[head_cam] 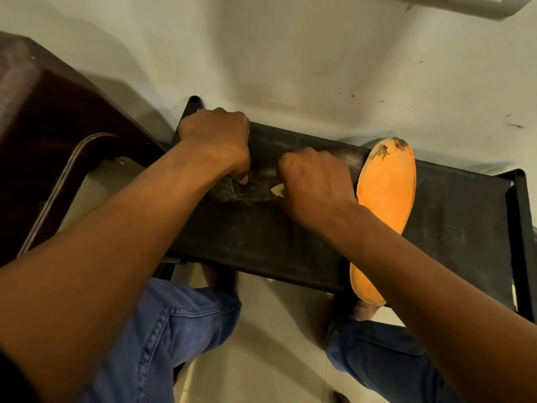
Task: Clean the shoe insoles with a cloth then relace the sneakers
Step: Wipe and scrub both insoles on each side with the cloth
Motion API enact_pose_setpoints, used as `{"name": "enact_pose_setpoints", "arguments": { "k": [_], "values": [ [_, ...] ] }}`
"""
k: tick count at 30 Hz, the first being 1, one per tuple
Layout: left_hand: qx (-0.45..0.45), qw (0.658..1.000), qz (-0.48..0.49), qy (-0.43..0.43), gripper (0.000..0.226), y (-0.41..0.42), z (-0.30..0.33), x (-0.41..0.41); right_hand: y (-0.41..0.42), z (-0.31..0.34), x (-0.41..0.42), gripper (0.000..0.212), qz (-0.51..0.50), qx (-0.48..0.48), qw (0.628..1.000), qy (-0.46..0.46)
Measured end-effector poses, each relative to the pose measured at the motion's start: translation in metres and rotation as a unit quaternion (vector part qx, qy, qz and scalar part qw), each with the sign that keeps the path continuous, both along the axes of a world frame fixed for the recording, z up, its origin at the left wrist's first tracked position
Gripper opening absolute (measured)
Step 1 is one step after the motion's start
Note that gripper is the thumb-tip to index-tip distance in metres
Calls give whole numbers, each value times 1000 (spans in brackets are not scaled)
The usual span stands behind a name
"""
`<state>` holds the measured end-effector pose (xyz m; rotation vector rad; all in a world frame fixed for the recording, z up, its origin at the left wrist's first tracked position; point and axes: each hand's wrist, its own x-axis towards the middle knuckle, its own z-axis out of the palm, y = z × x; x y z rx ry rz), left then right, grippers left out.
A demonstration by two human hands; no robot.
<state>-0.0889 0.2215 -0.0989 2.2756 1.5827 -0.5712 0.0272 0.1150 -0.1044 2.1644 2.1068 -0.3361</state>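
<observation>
Two hands work on a dark insole [232, 193] lying on the black desk [261, 242]. The left hand [216, 141] has a curled grip pinning its far end; the right hand [315, 184], grip closed, pinches a pale cloth [277, 189] against it. An orange insole [386, 199] lies just right of that grip.
</observation>
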Motion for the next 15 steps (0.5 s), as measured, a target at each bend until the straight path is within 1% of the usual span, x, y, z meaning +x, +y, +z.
{"name": "enact_pose_setpoints", "arguments": {
  "k": [5, 8, 10, 13, 15],
  "values": [
    [7, 1000, -5, -4, 39, 1, 0, 1, 1, -14, -12, 21, -23, 41, 993, 106],
    [24, 1000, -9, -12, 31, 1, -3, 2, 2, -19, -26, 25, -32, 44, 987, 150],
    [14, 1000, -4, -19, 31, 2, -6, 0, 3, -18, -27, 26, -27, 47, 989, 138],
    [-13, 1000, 9, -24, 42, 5, -5, -3, 4, -11, -12, 24, -22, 47, 996, 71],
    [-33, 999, 7, -20, 45, 6, -2, -6, 7, -8, 3, 24, -41, 44, 998, 33]
  ]
}}
